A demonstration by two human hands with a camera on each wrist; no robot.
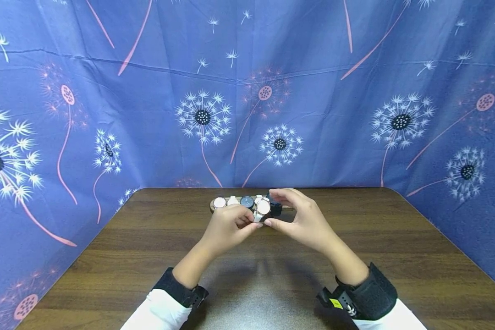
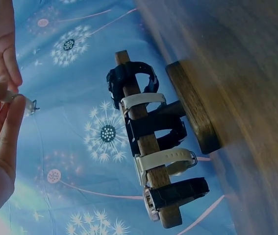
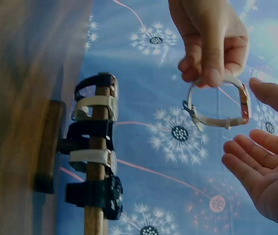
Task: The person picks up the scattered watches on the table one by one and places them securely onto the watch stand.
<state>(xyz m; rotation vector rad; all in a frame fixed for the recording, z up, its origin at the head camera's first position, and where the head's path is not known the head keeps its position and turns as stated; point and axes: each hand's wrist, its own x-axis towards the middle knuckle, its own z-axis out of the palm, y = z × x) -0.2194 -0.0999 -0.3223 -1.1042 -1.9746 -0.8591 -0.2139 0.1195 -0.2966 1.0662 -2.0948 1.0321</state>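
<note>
My left hand [image 1: 231, 225] pinches the strap of a white wristwatch [image 1: 263, 206] between thumb and fingertips, holding it in front of a watch stand. In the right wrist view the watch's white strap [image 3: 212, 120] forms a closed loop, with a rose-gold case edge [image 3: 245, 105] on its right side. My right hand [image 3: 271, 166] is spread beside the case, fingers extended, its thumb tip very near the case; whether they touch I cannot tell. From the left wrist, only the buckle end of the strap [image 2: 29, 105] shows past the pinching fingers.
Behind the held watch stands a T-shaped wooden watch stand, with its bar [image 2: 151, 144] and base [image 2: 193, 107]. Black and white watches hang along the bar, including a chunky black watch [image 3: 99, 197] at one end. A blue dandelion-patterned cloth [image 1: 247, 91] hangs behind the wooden table [image 1: 148, 256].
</note>
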